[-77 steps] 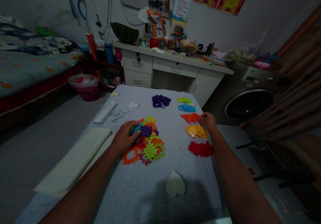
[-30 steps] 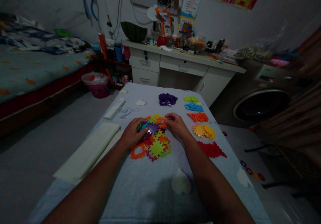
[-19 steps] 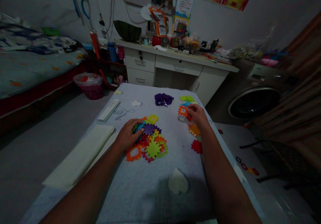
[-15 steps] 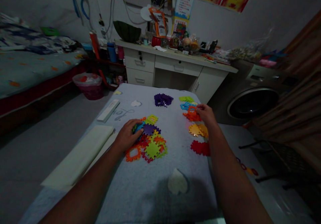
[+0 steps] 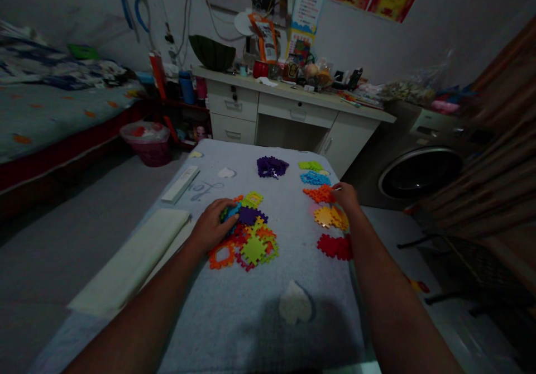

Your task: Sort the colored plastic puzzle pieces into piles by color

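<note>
A mixed pile of toothed plastic building pieces lies at the middle of the table, with a lime green piece (image 5: 253, 249), a purple piece (image 5: 250, 216) and an orange ring piece (image 5: 221, 255). My left hand (image 5: 214, 226) rests on the pile's left side, thumb and fingers apart around blue pieces (image 5: 230, 212). My right hand (image 5: 345, 195) has its fingers closed at the right edge of the orange pieces (image 5: 319, 193), which lie flat. Above these are blue pieces (image 5: 315, 178) and green pieces (image 5: 310, 165); below are yellow pieces (image 5: 329, 217) and red pieces (image 5: 334, 247).
Purple pieces (image 5: 272, 167) lie at the table's far side. A white box (image 5: 181, 185) and a folded pale cloth (image 5: 134, 262) are at left. Beyond stand a cluttered desk (image 5: 297, 111), a washing machine (image 5: 419, 156) and a lined bin (image 5: 146, 144).
The orange piece at my right hand has gone from raised and tilted to flat on the orange pieces, uncovering the blue ones. My right hand has lowered slightly; my left hand stays put.
</note>
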### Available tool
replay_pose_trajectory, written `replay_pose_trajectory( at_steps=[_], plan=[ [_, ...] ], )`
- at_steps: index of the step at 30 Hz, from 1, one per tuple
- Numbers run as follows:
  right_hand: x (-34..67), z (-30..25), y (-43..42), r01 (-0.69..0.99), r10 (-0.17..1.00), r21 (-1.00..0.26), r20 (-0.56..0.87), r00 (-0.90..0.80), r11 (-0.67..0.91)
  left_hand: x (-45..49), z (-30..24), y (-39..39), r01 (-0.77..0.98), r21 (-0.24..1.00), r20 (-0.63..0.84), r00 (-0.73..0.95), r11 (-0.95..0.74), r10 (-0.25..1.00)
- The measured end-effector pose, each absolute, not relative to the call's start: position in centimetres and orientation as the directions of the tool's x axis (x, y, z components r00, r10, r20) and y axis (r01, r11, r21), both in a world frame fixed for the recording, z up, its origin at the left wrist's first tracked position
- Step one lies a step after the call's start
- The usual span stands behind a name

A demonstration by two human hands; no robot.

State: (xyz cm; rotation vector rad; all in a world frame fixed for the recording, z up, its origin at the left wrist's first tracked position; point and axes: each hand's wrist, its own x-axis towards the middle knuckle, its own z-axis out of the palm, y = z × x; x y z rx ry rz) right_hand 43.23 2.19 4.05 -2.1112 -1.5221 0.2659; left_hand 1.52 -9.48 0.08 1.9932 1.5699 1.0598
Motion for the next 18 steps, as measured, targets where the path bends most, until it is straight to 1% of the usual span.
replay_pose_trajectory(
  at_steps=[1, 3, 6, 8, 10, 12, 15, 18],
  plan=[
    [43.2, 4.1, 2.1, 0.853, 0.927, -0.469, 0.162, 0.338, -0.229, 1.5, 0.1, -9.5, 0.650, 0.699, 0.320, 0.088, -0.298, 0.943],
    [42.9, 4.5, 1.8, 0.883, 0.925, -0.414, 0.198, 0.323, -0.220, 1.5, 0.1, -9.5, 0.649, 0.698, 0.325, 0.089, -0.302, 0.942],
    [41.9, 5.5, 1.3, 0.905, 0.928, -0.382, 0.234, 0.291, -0.188, 1.5, 0.1, -9.5, 0.647, 0.698, 0.327, 0.091, -0.305, 0.941],
    [40.4, 6.1, 0.8, 0.917, 0.934, -0.379, 0.269, 0.236, -0.122, 1.6, 0.1, -9.5, 0.648, 0.699, 0.326, 0.088, -0.303, 0.941],
    [38.1, 6.6, 0.1, 0.914, 0.939, -0.405, 0.309, 0.152, -0.014, 1.6, 0.1, -9.5, 0.648, 0.700, 0.328, 0.082, -0.300, 0.941],
    [35.3, 6.6, -0.8, 0.879, 0.947, -0.464, 0.317, 0.050, 0.109, 1.6, 0.2, -9.5, 0.647, 0.703, 0.329, 0.074, -0.296, 0.941],
    [30.7, 5.8, -2.5, 0.778, 0.958, -0.568, 0.245, -0.153, 0.269, 1.7, 0.3, -9.6, 0.641, 0.709, 0.332, 0.064, -0.294, 0.941],
    [26.9, 4.5, -4.2, 0.671, 0.911, -0.619, 0.228, -0.345, 0.409, 1.7, 0.2, -9.7, 0.638, 0.713, 0.334, 0.055, -0.290, 0.941]
  ],
)
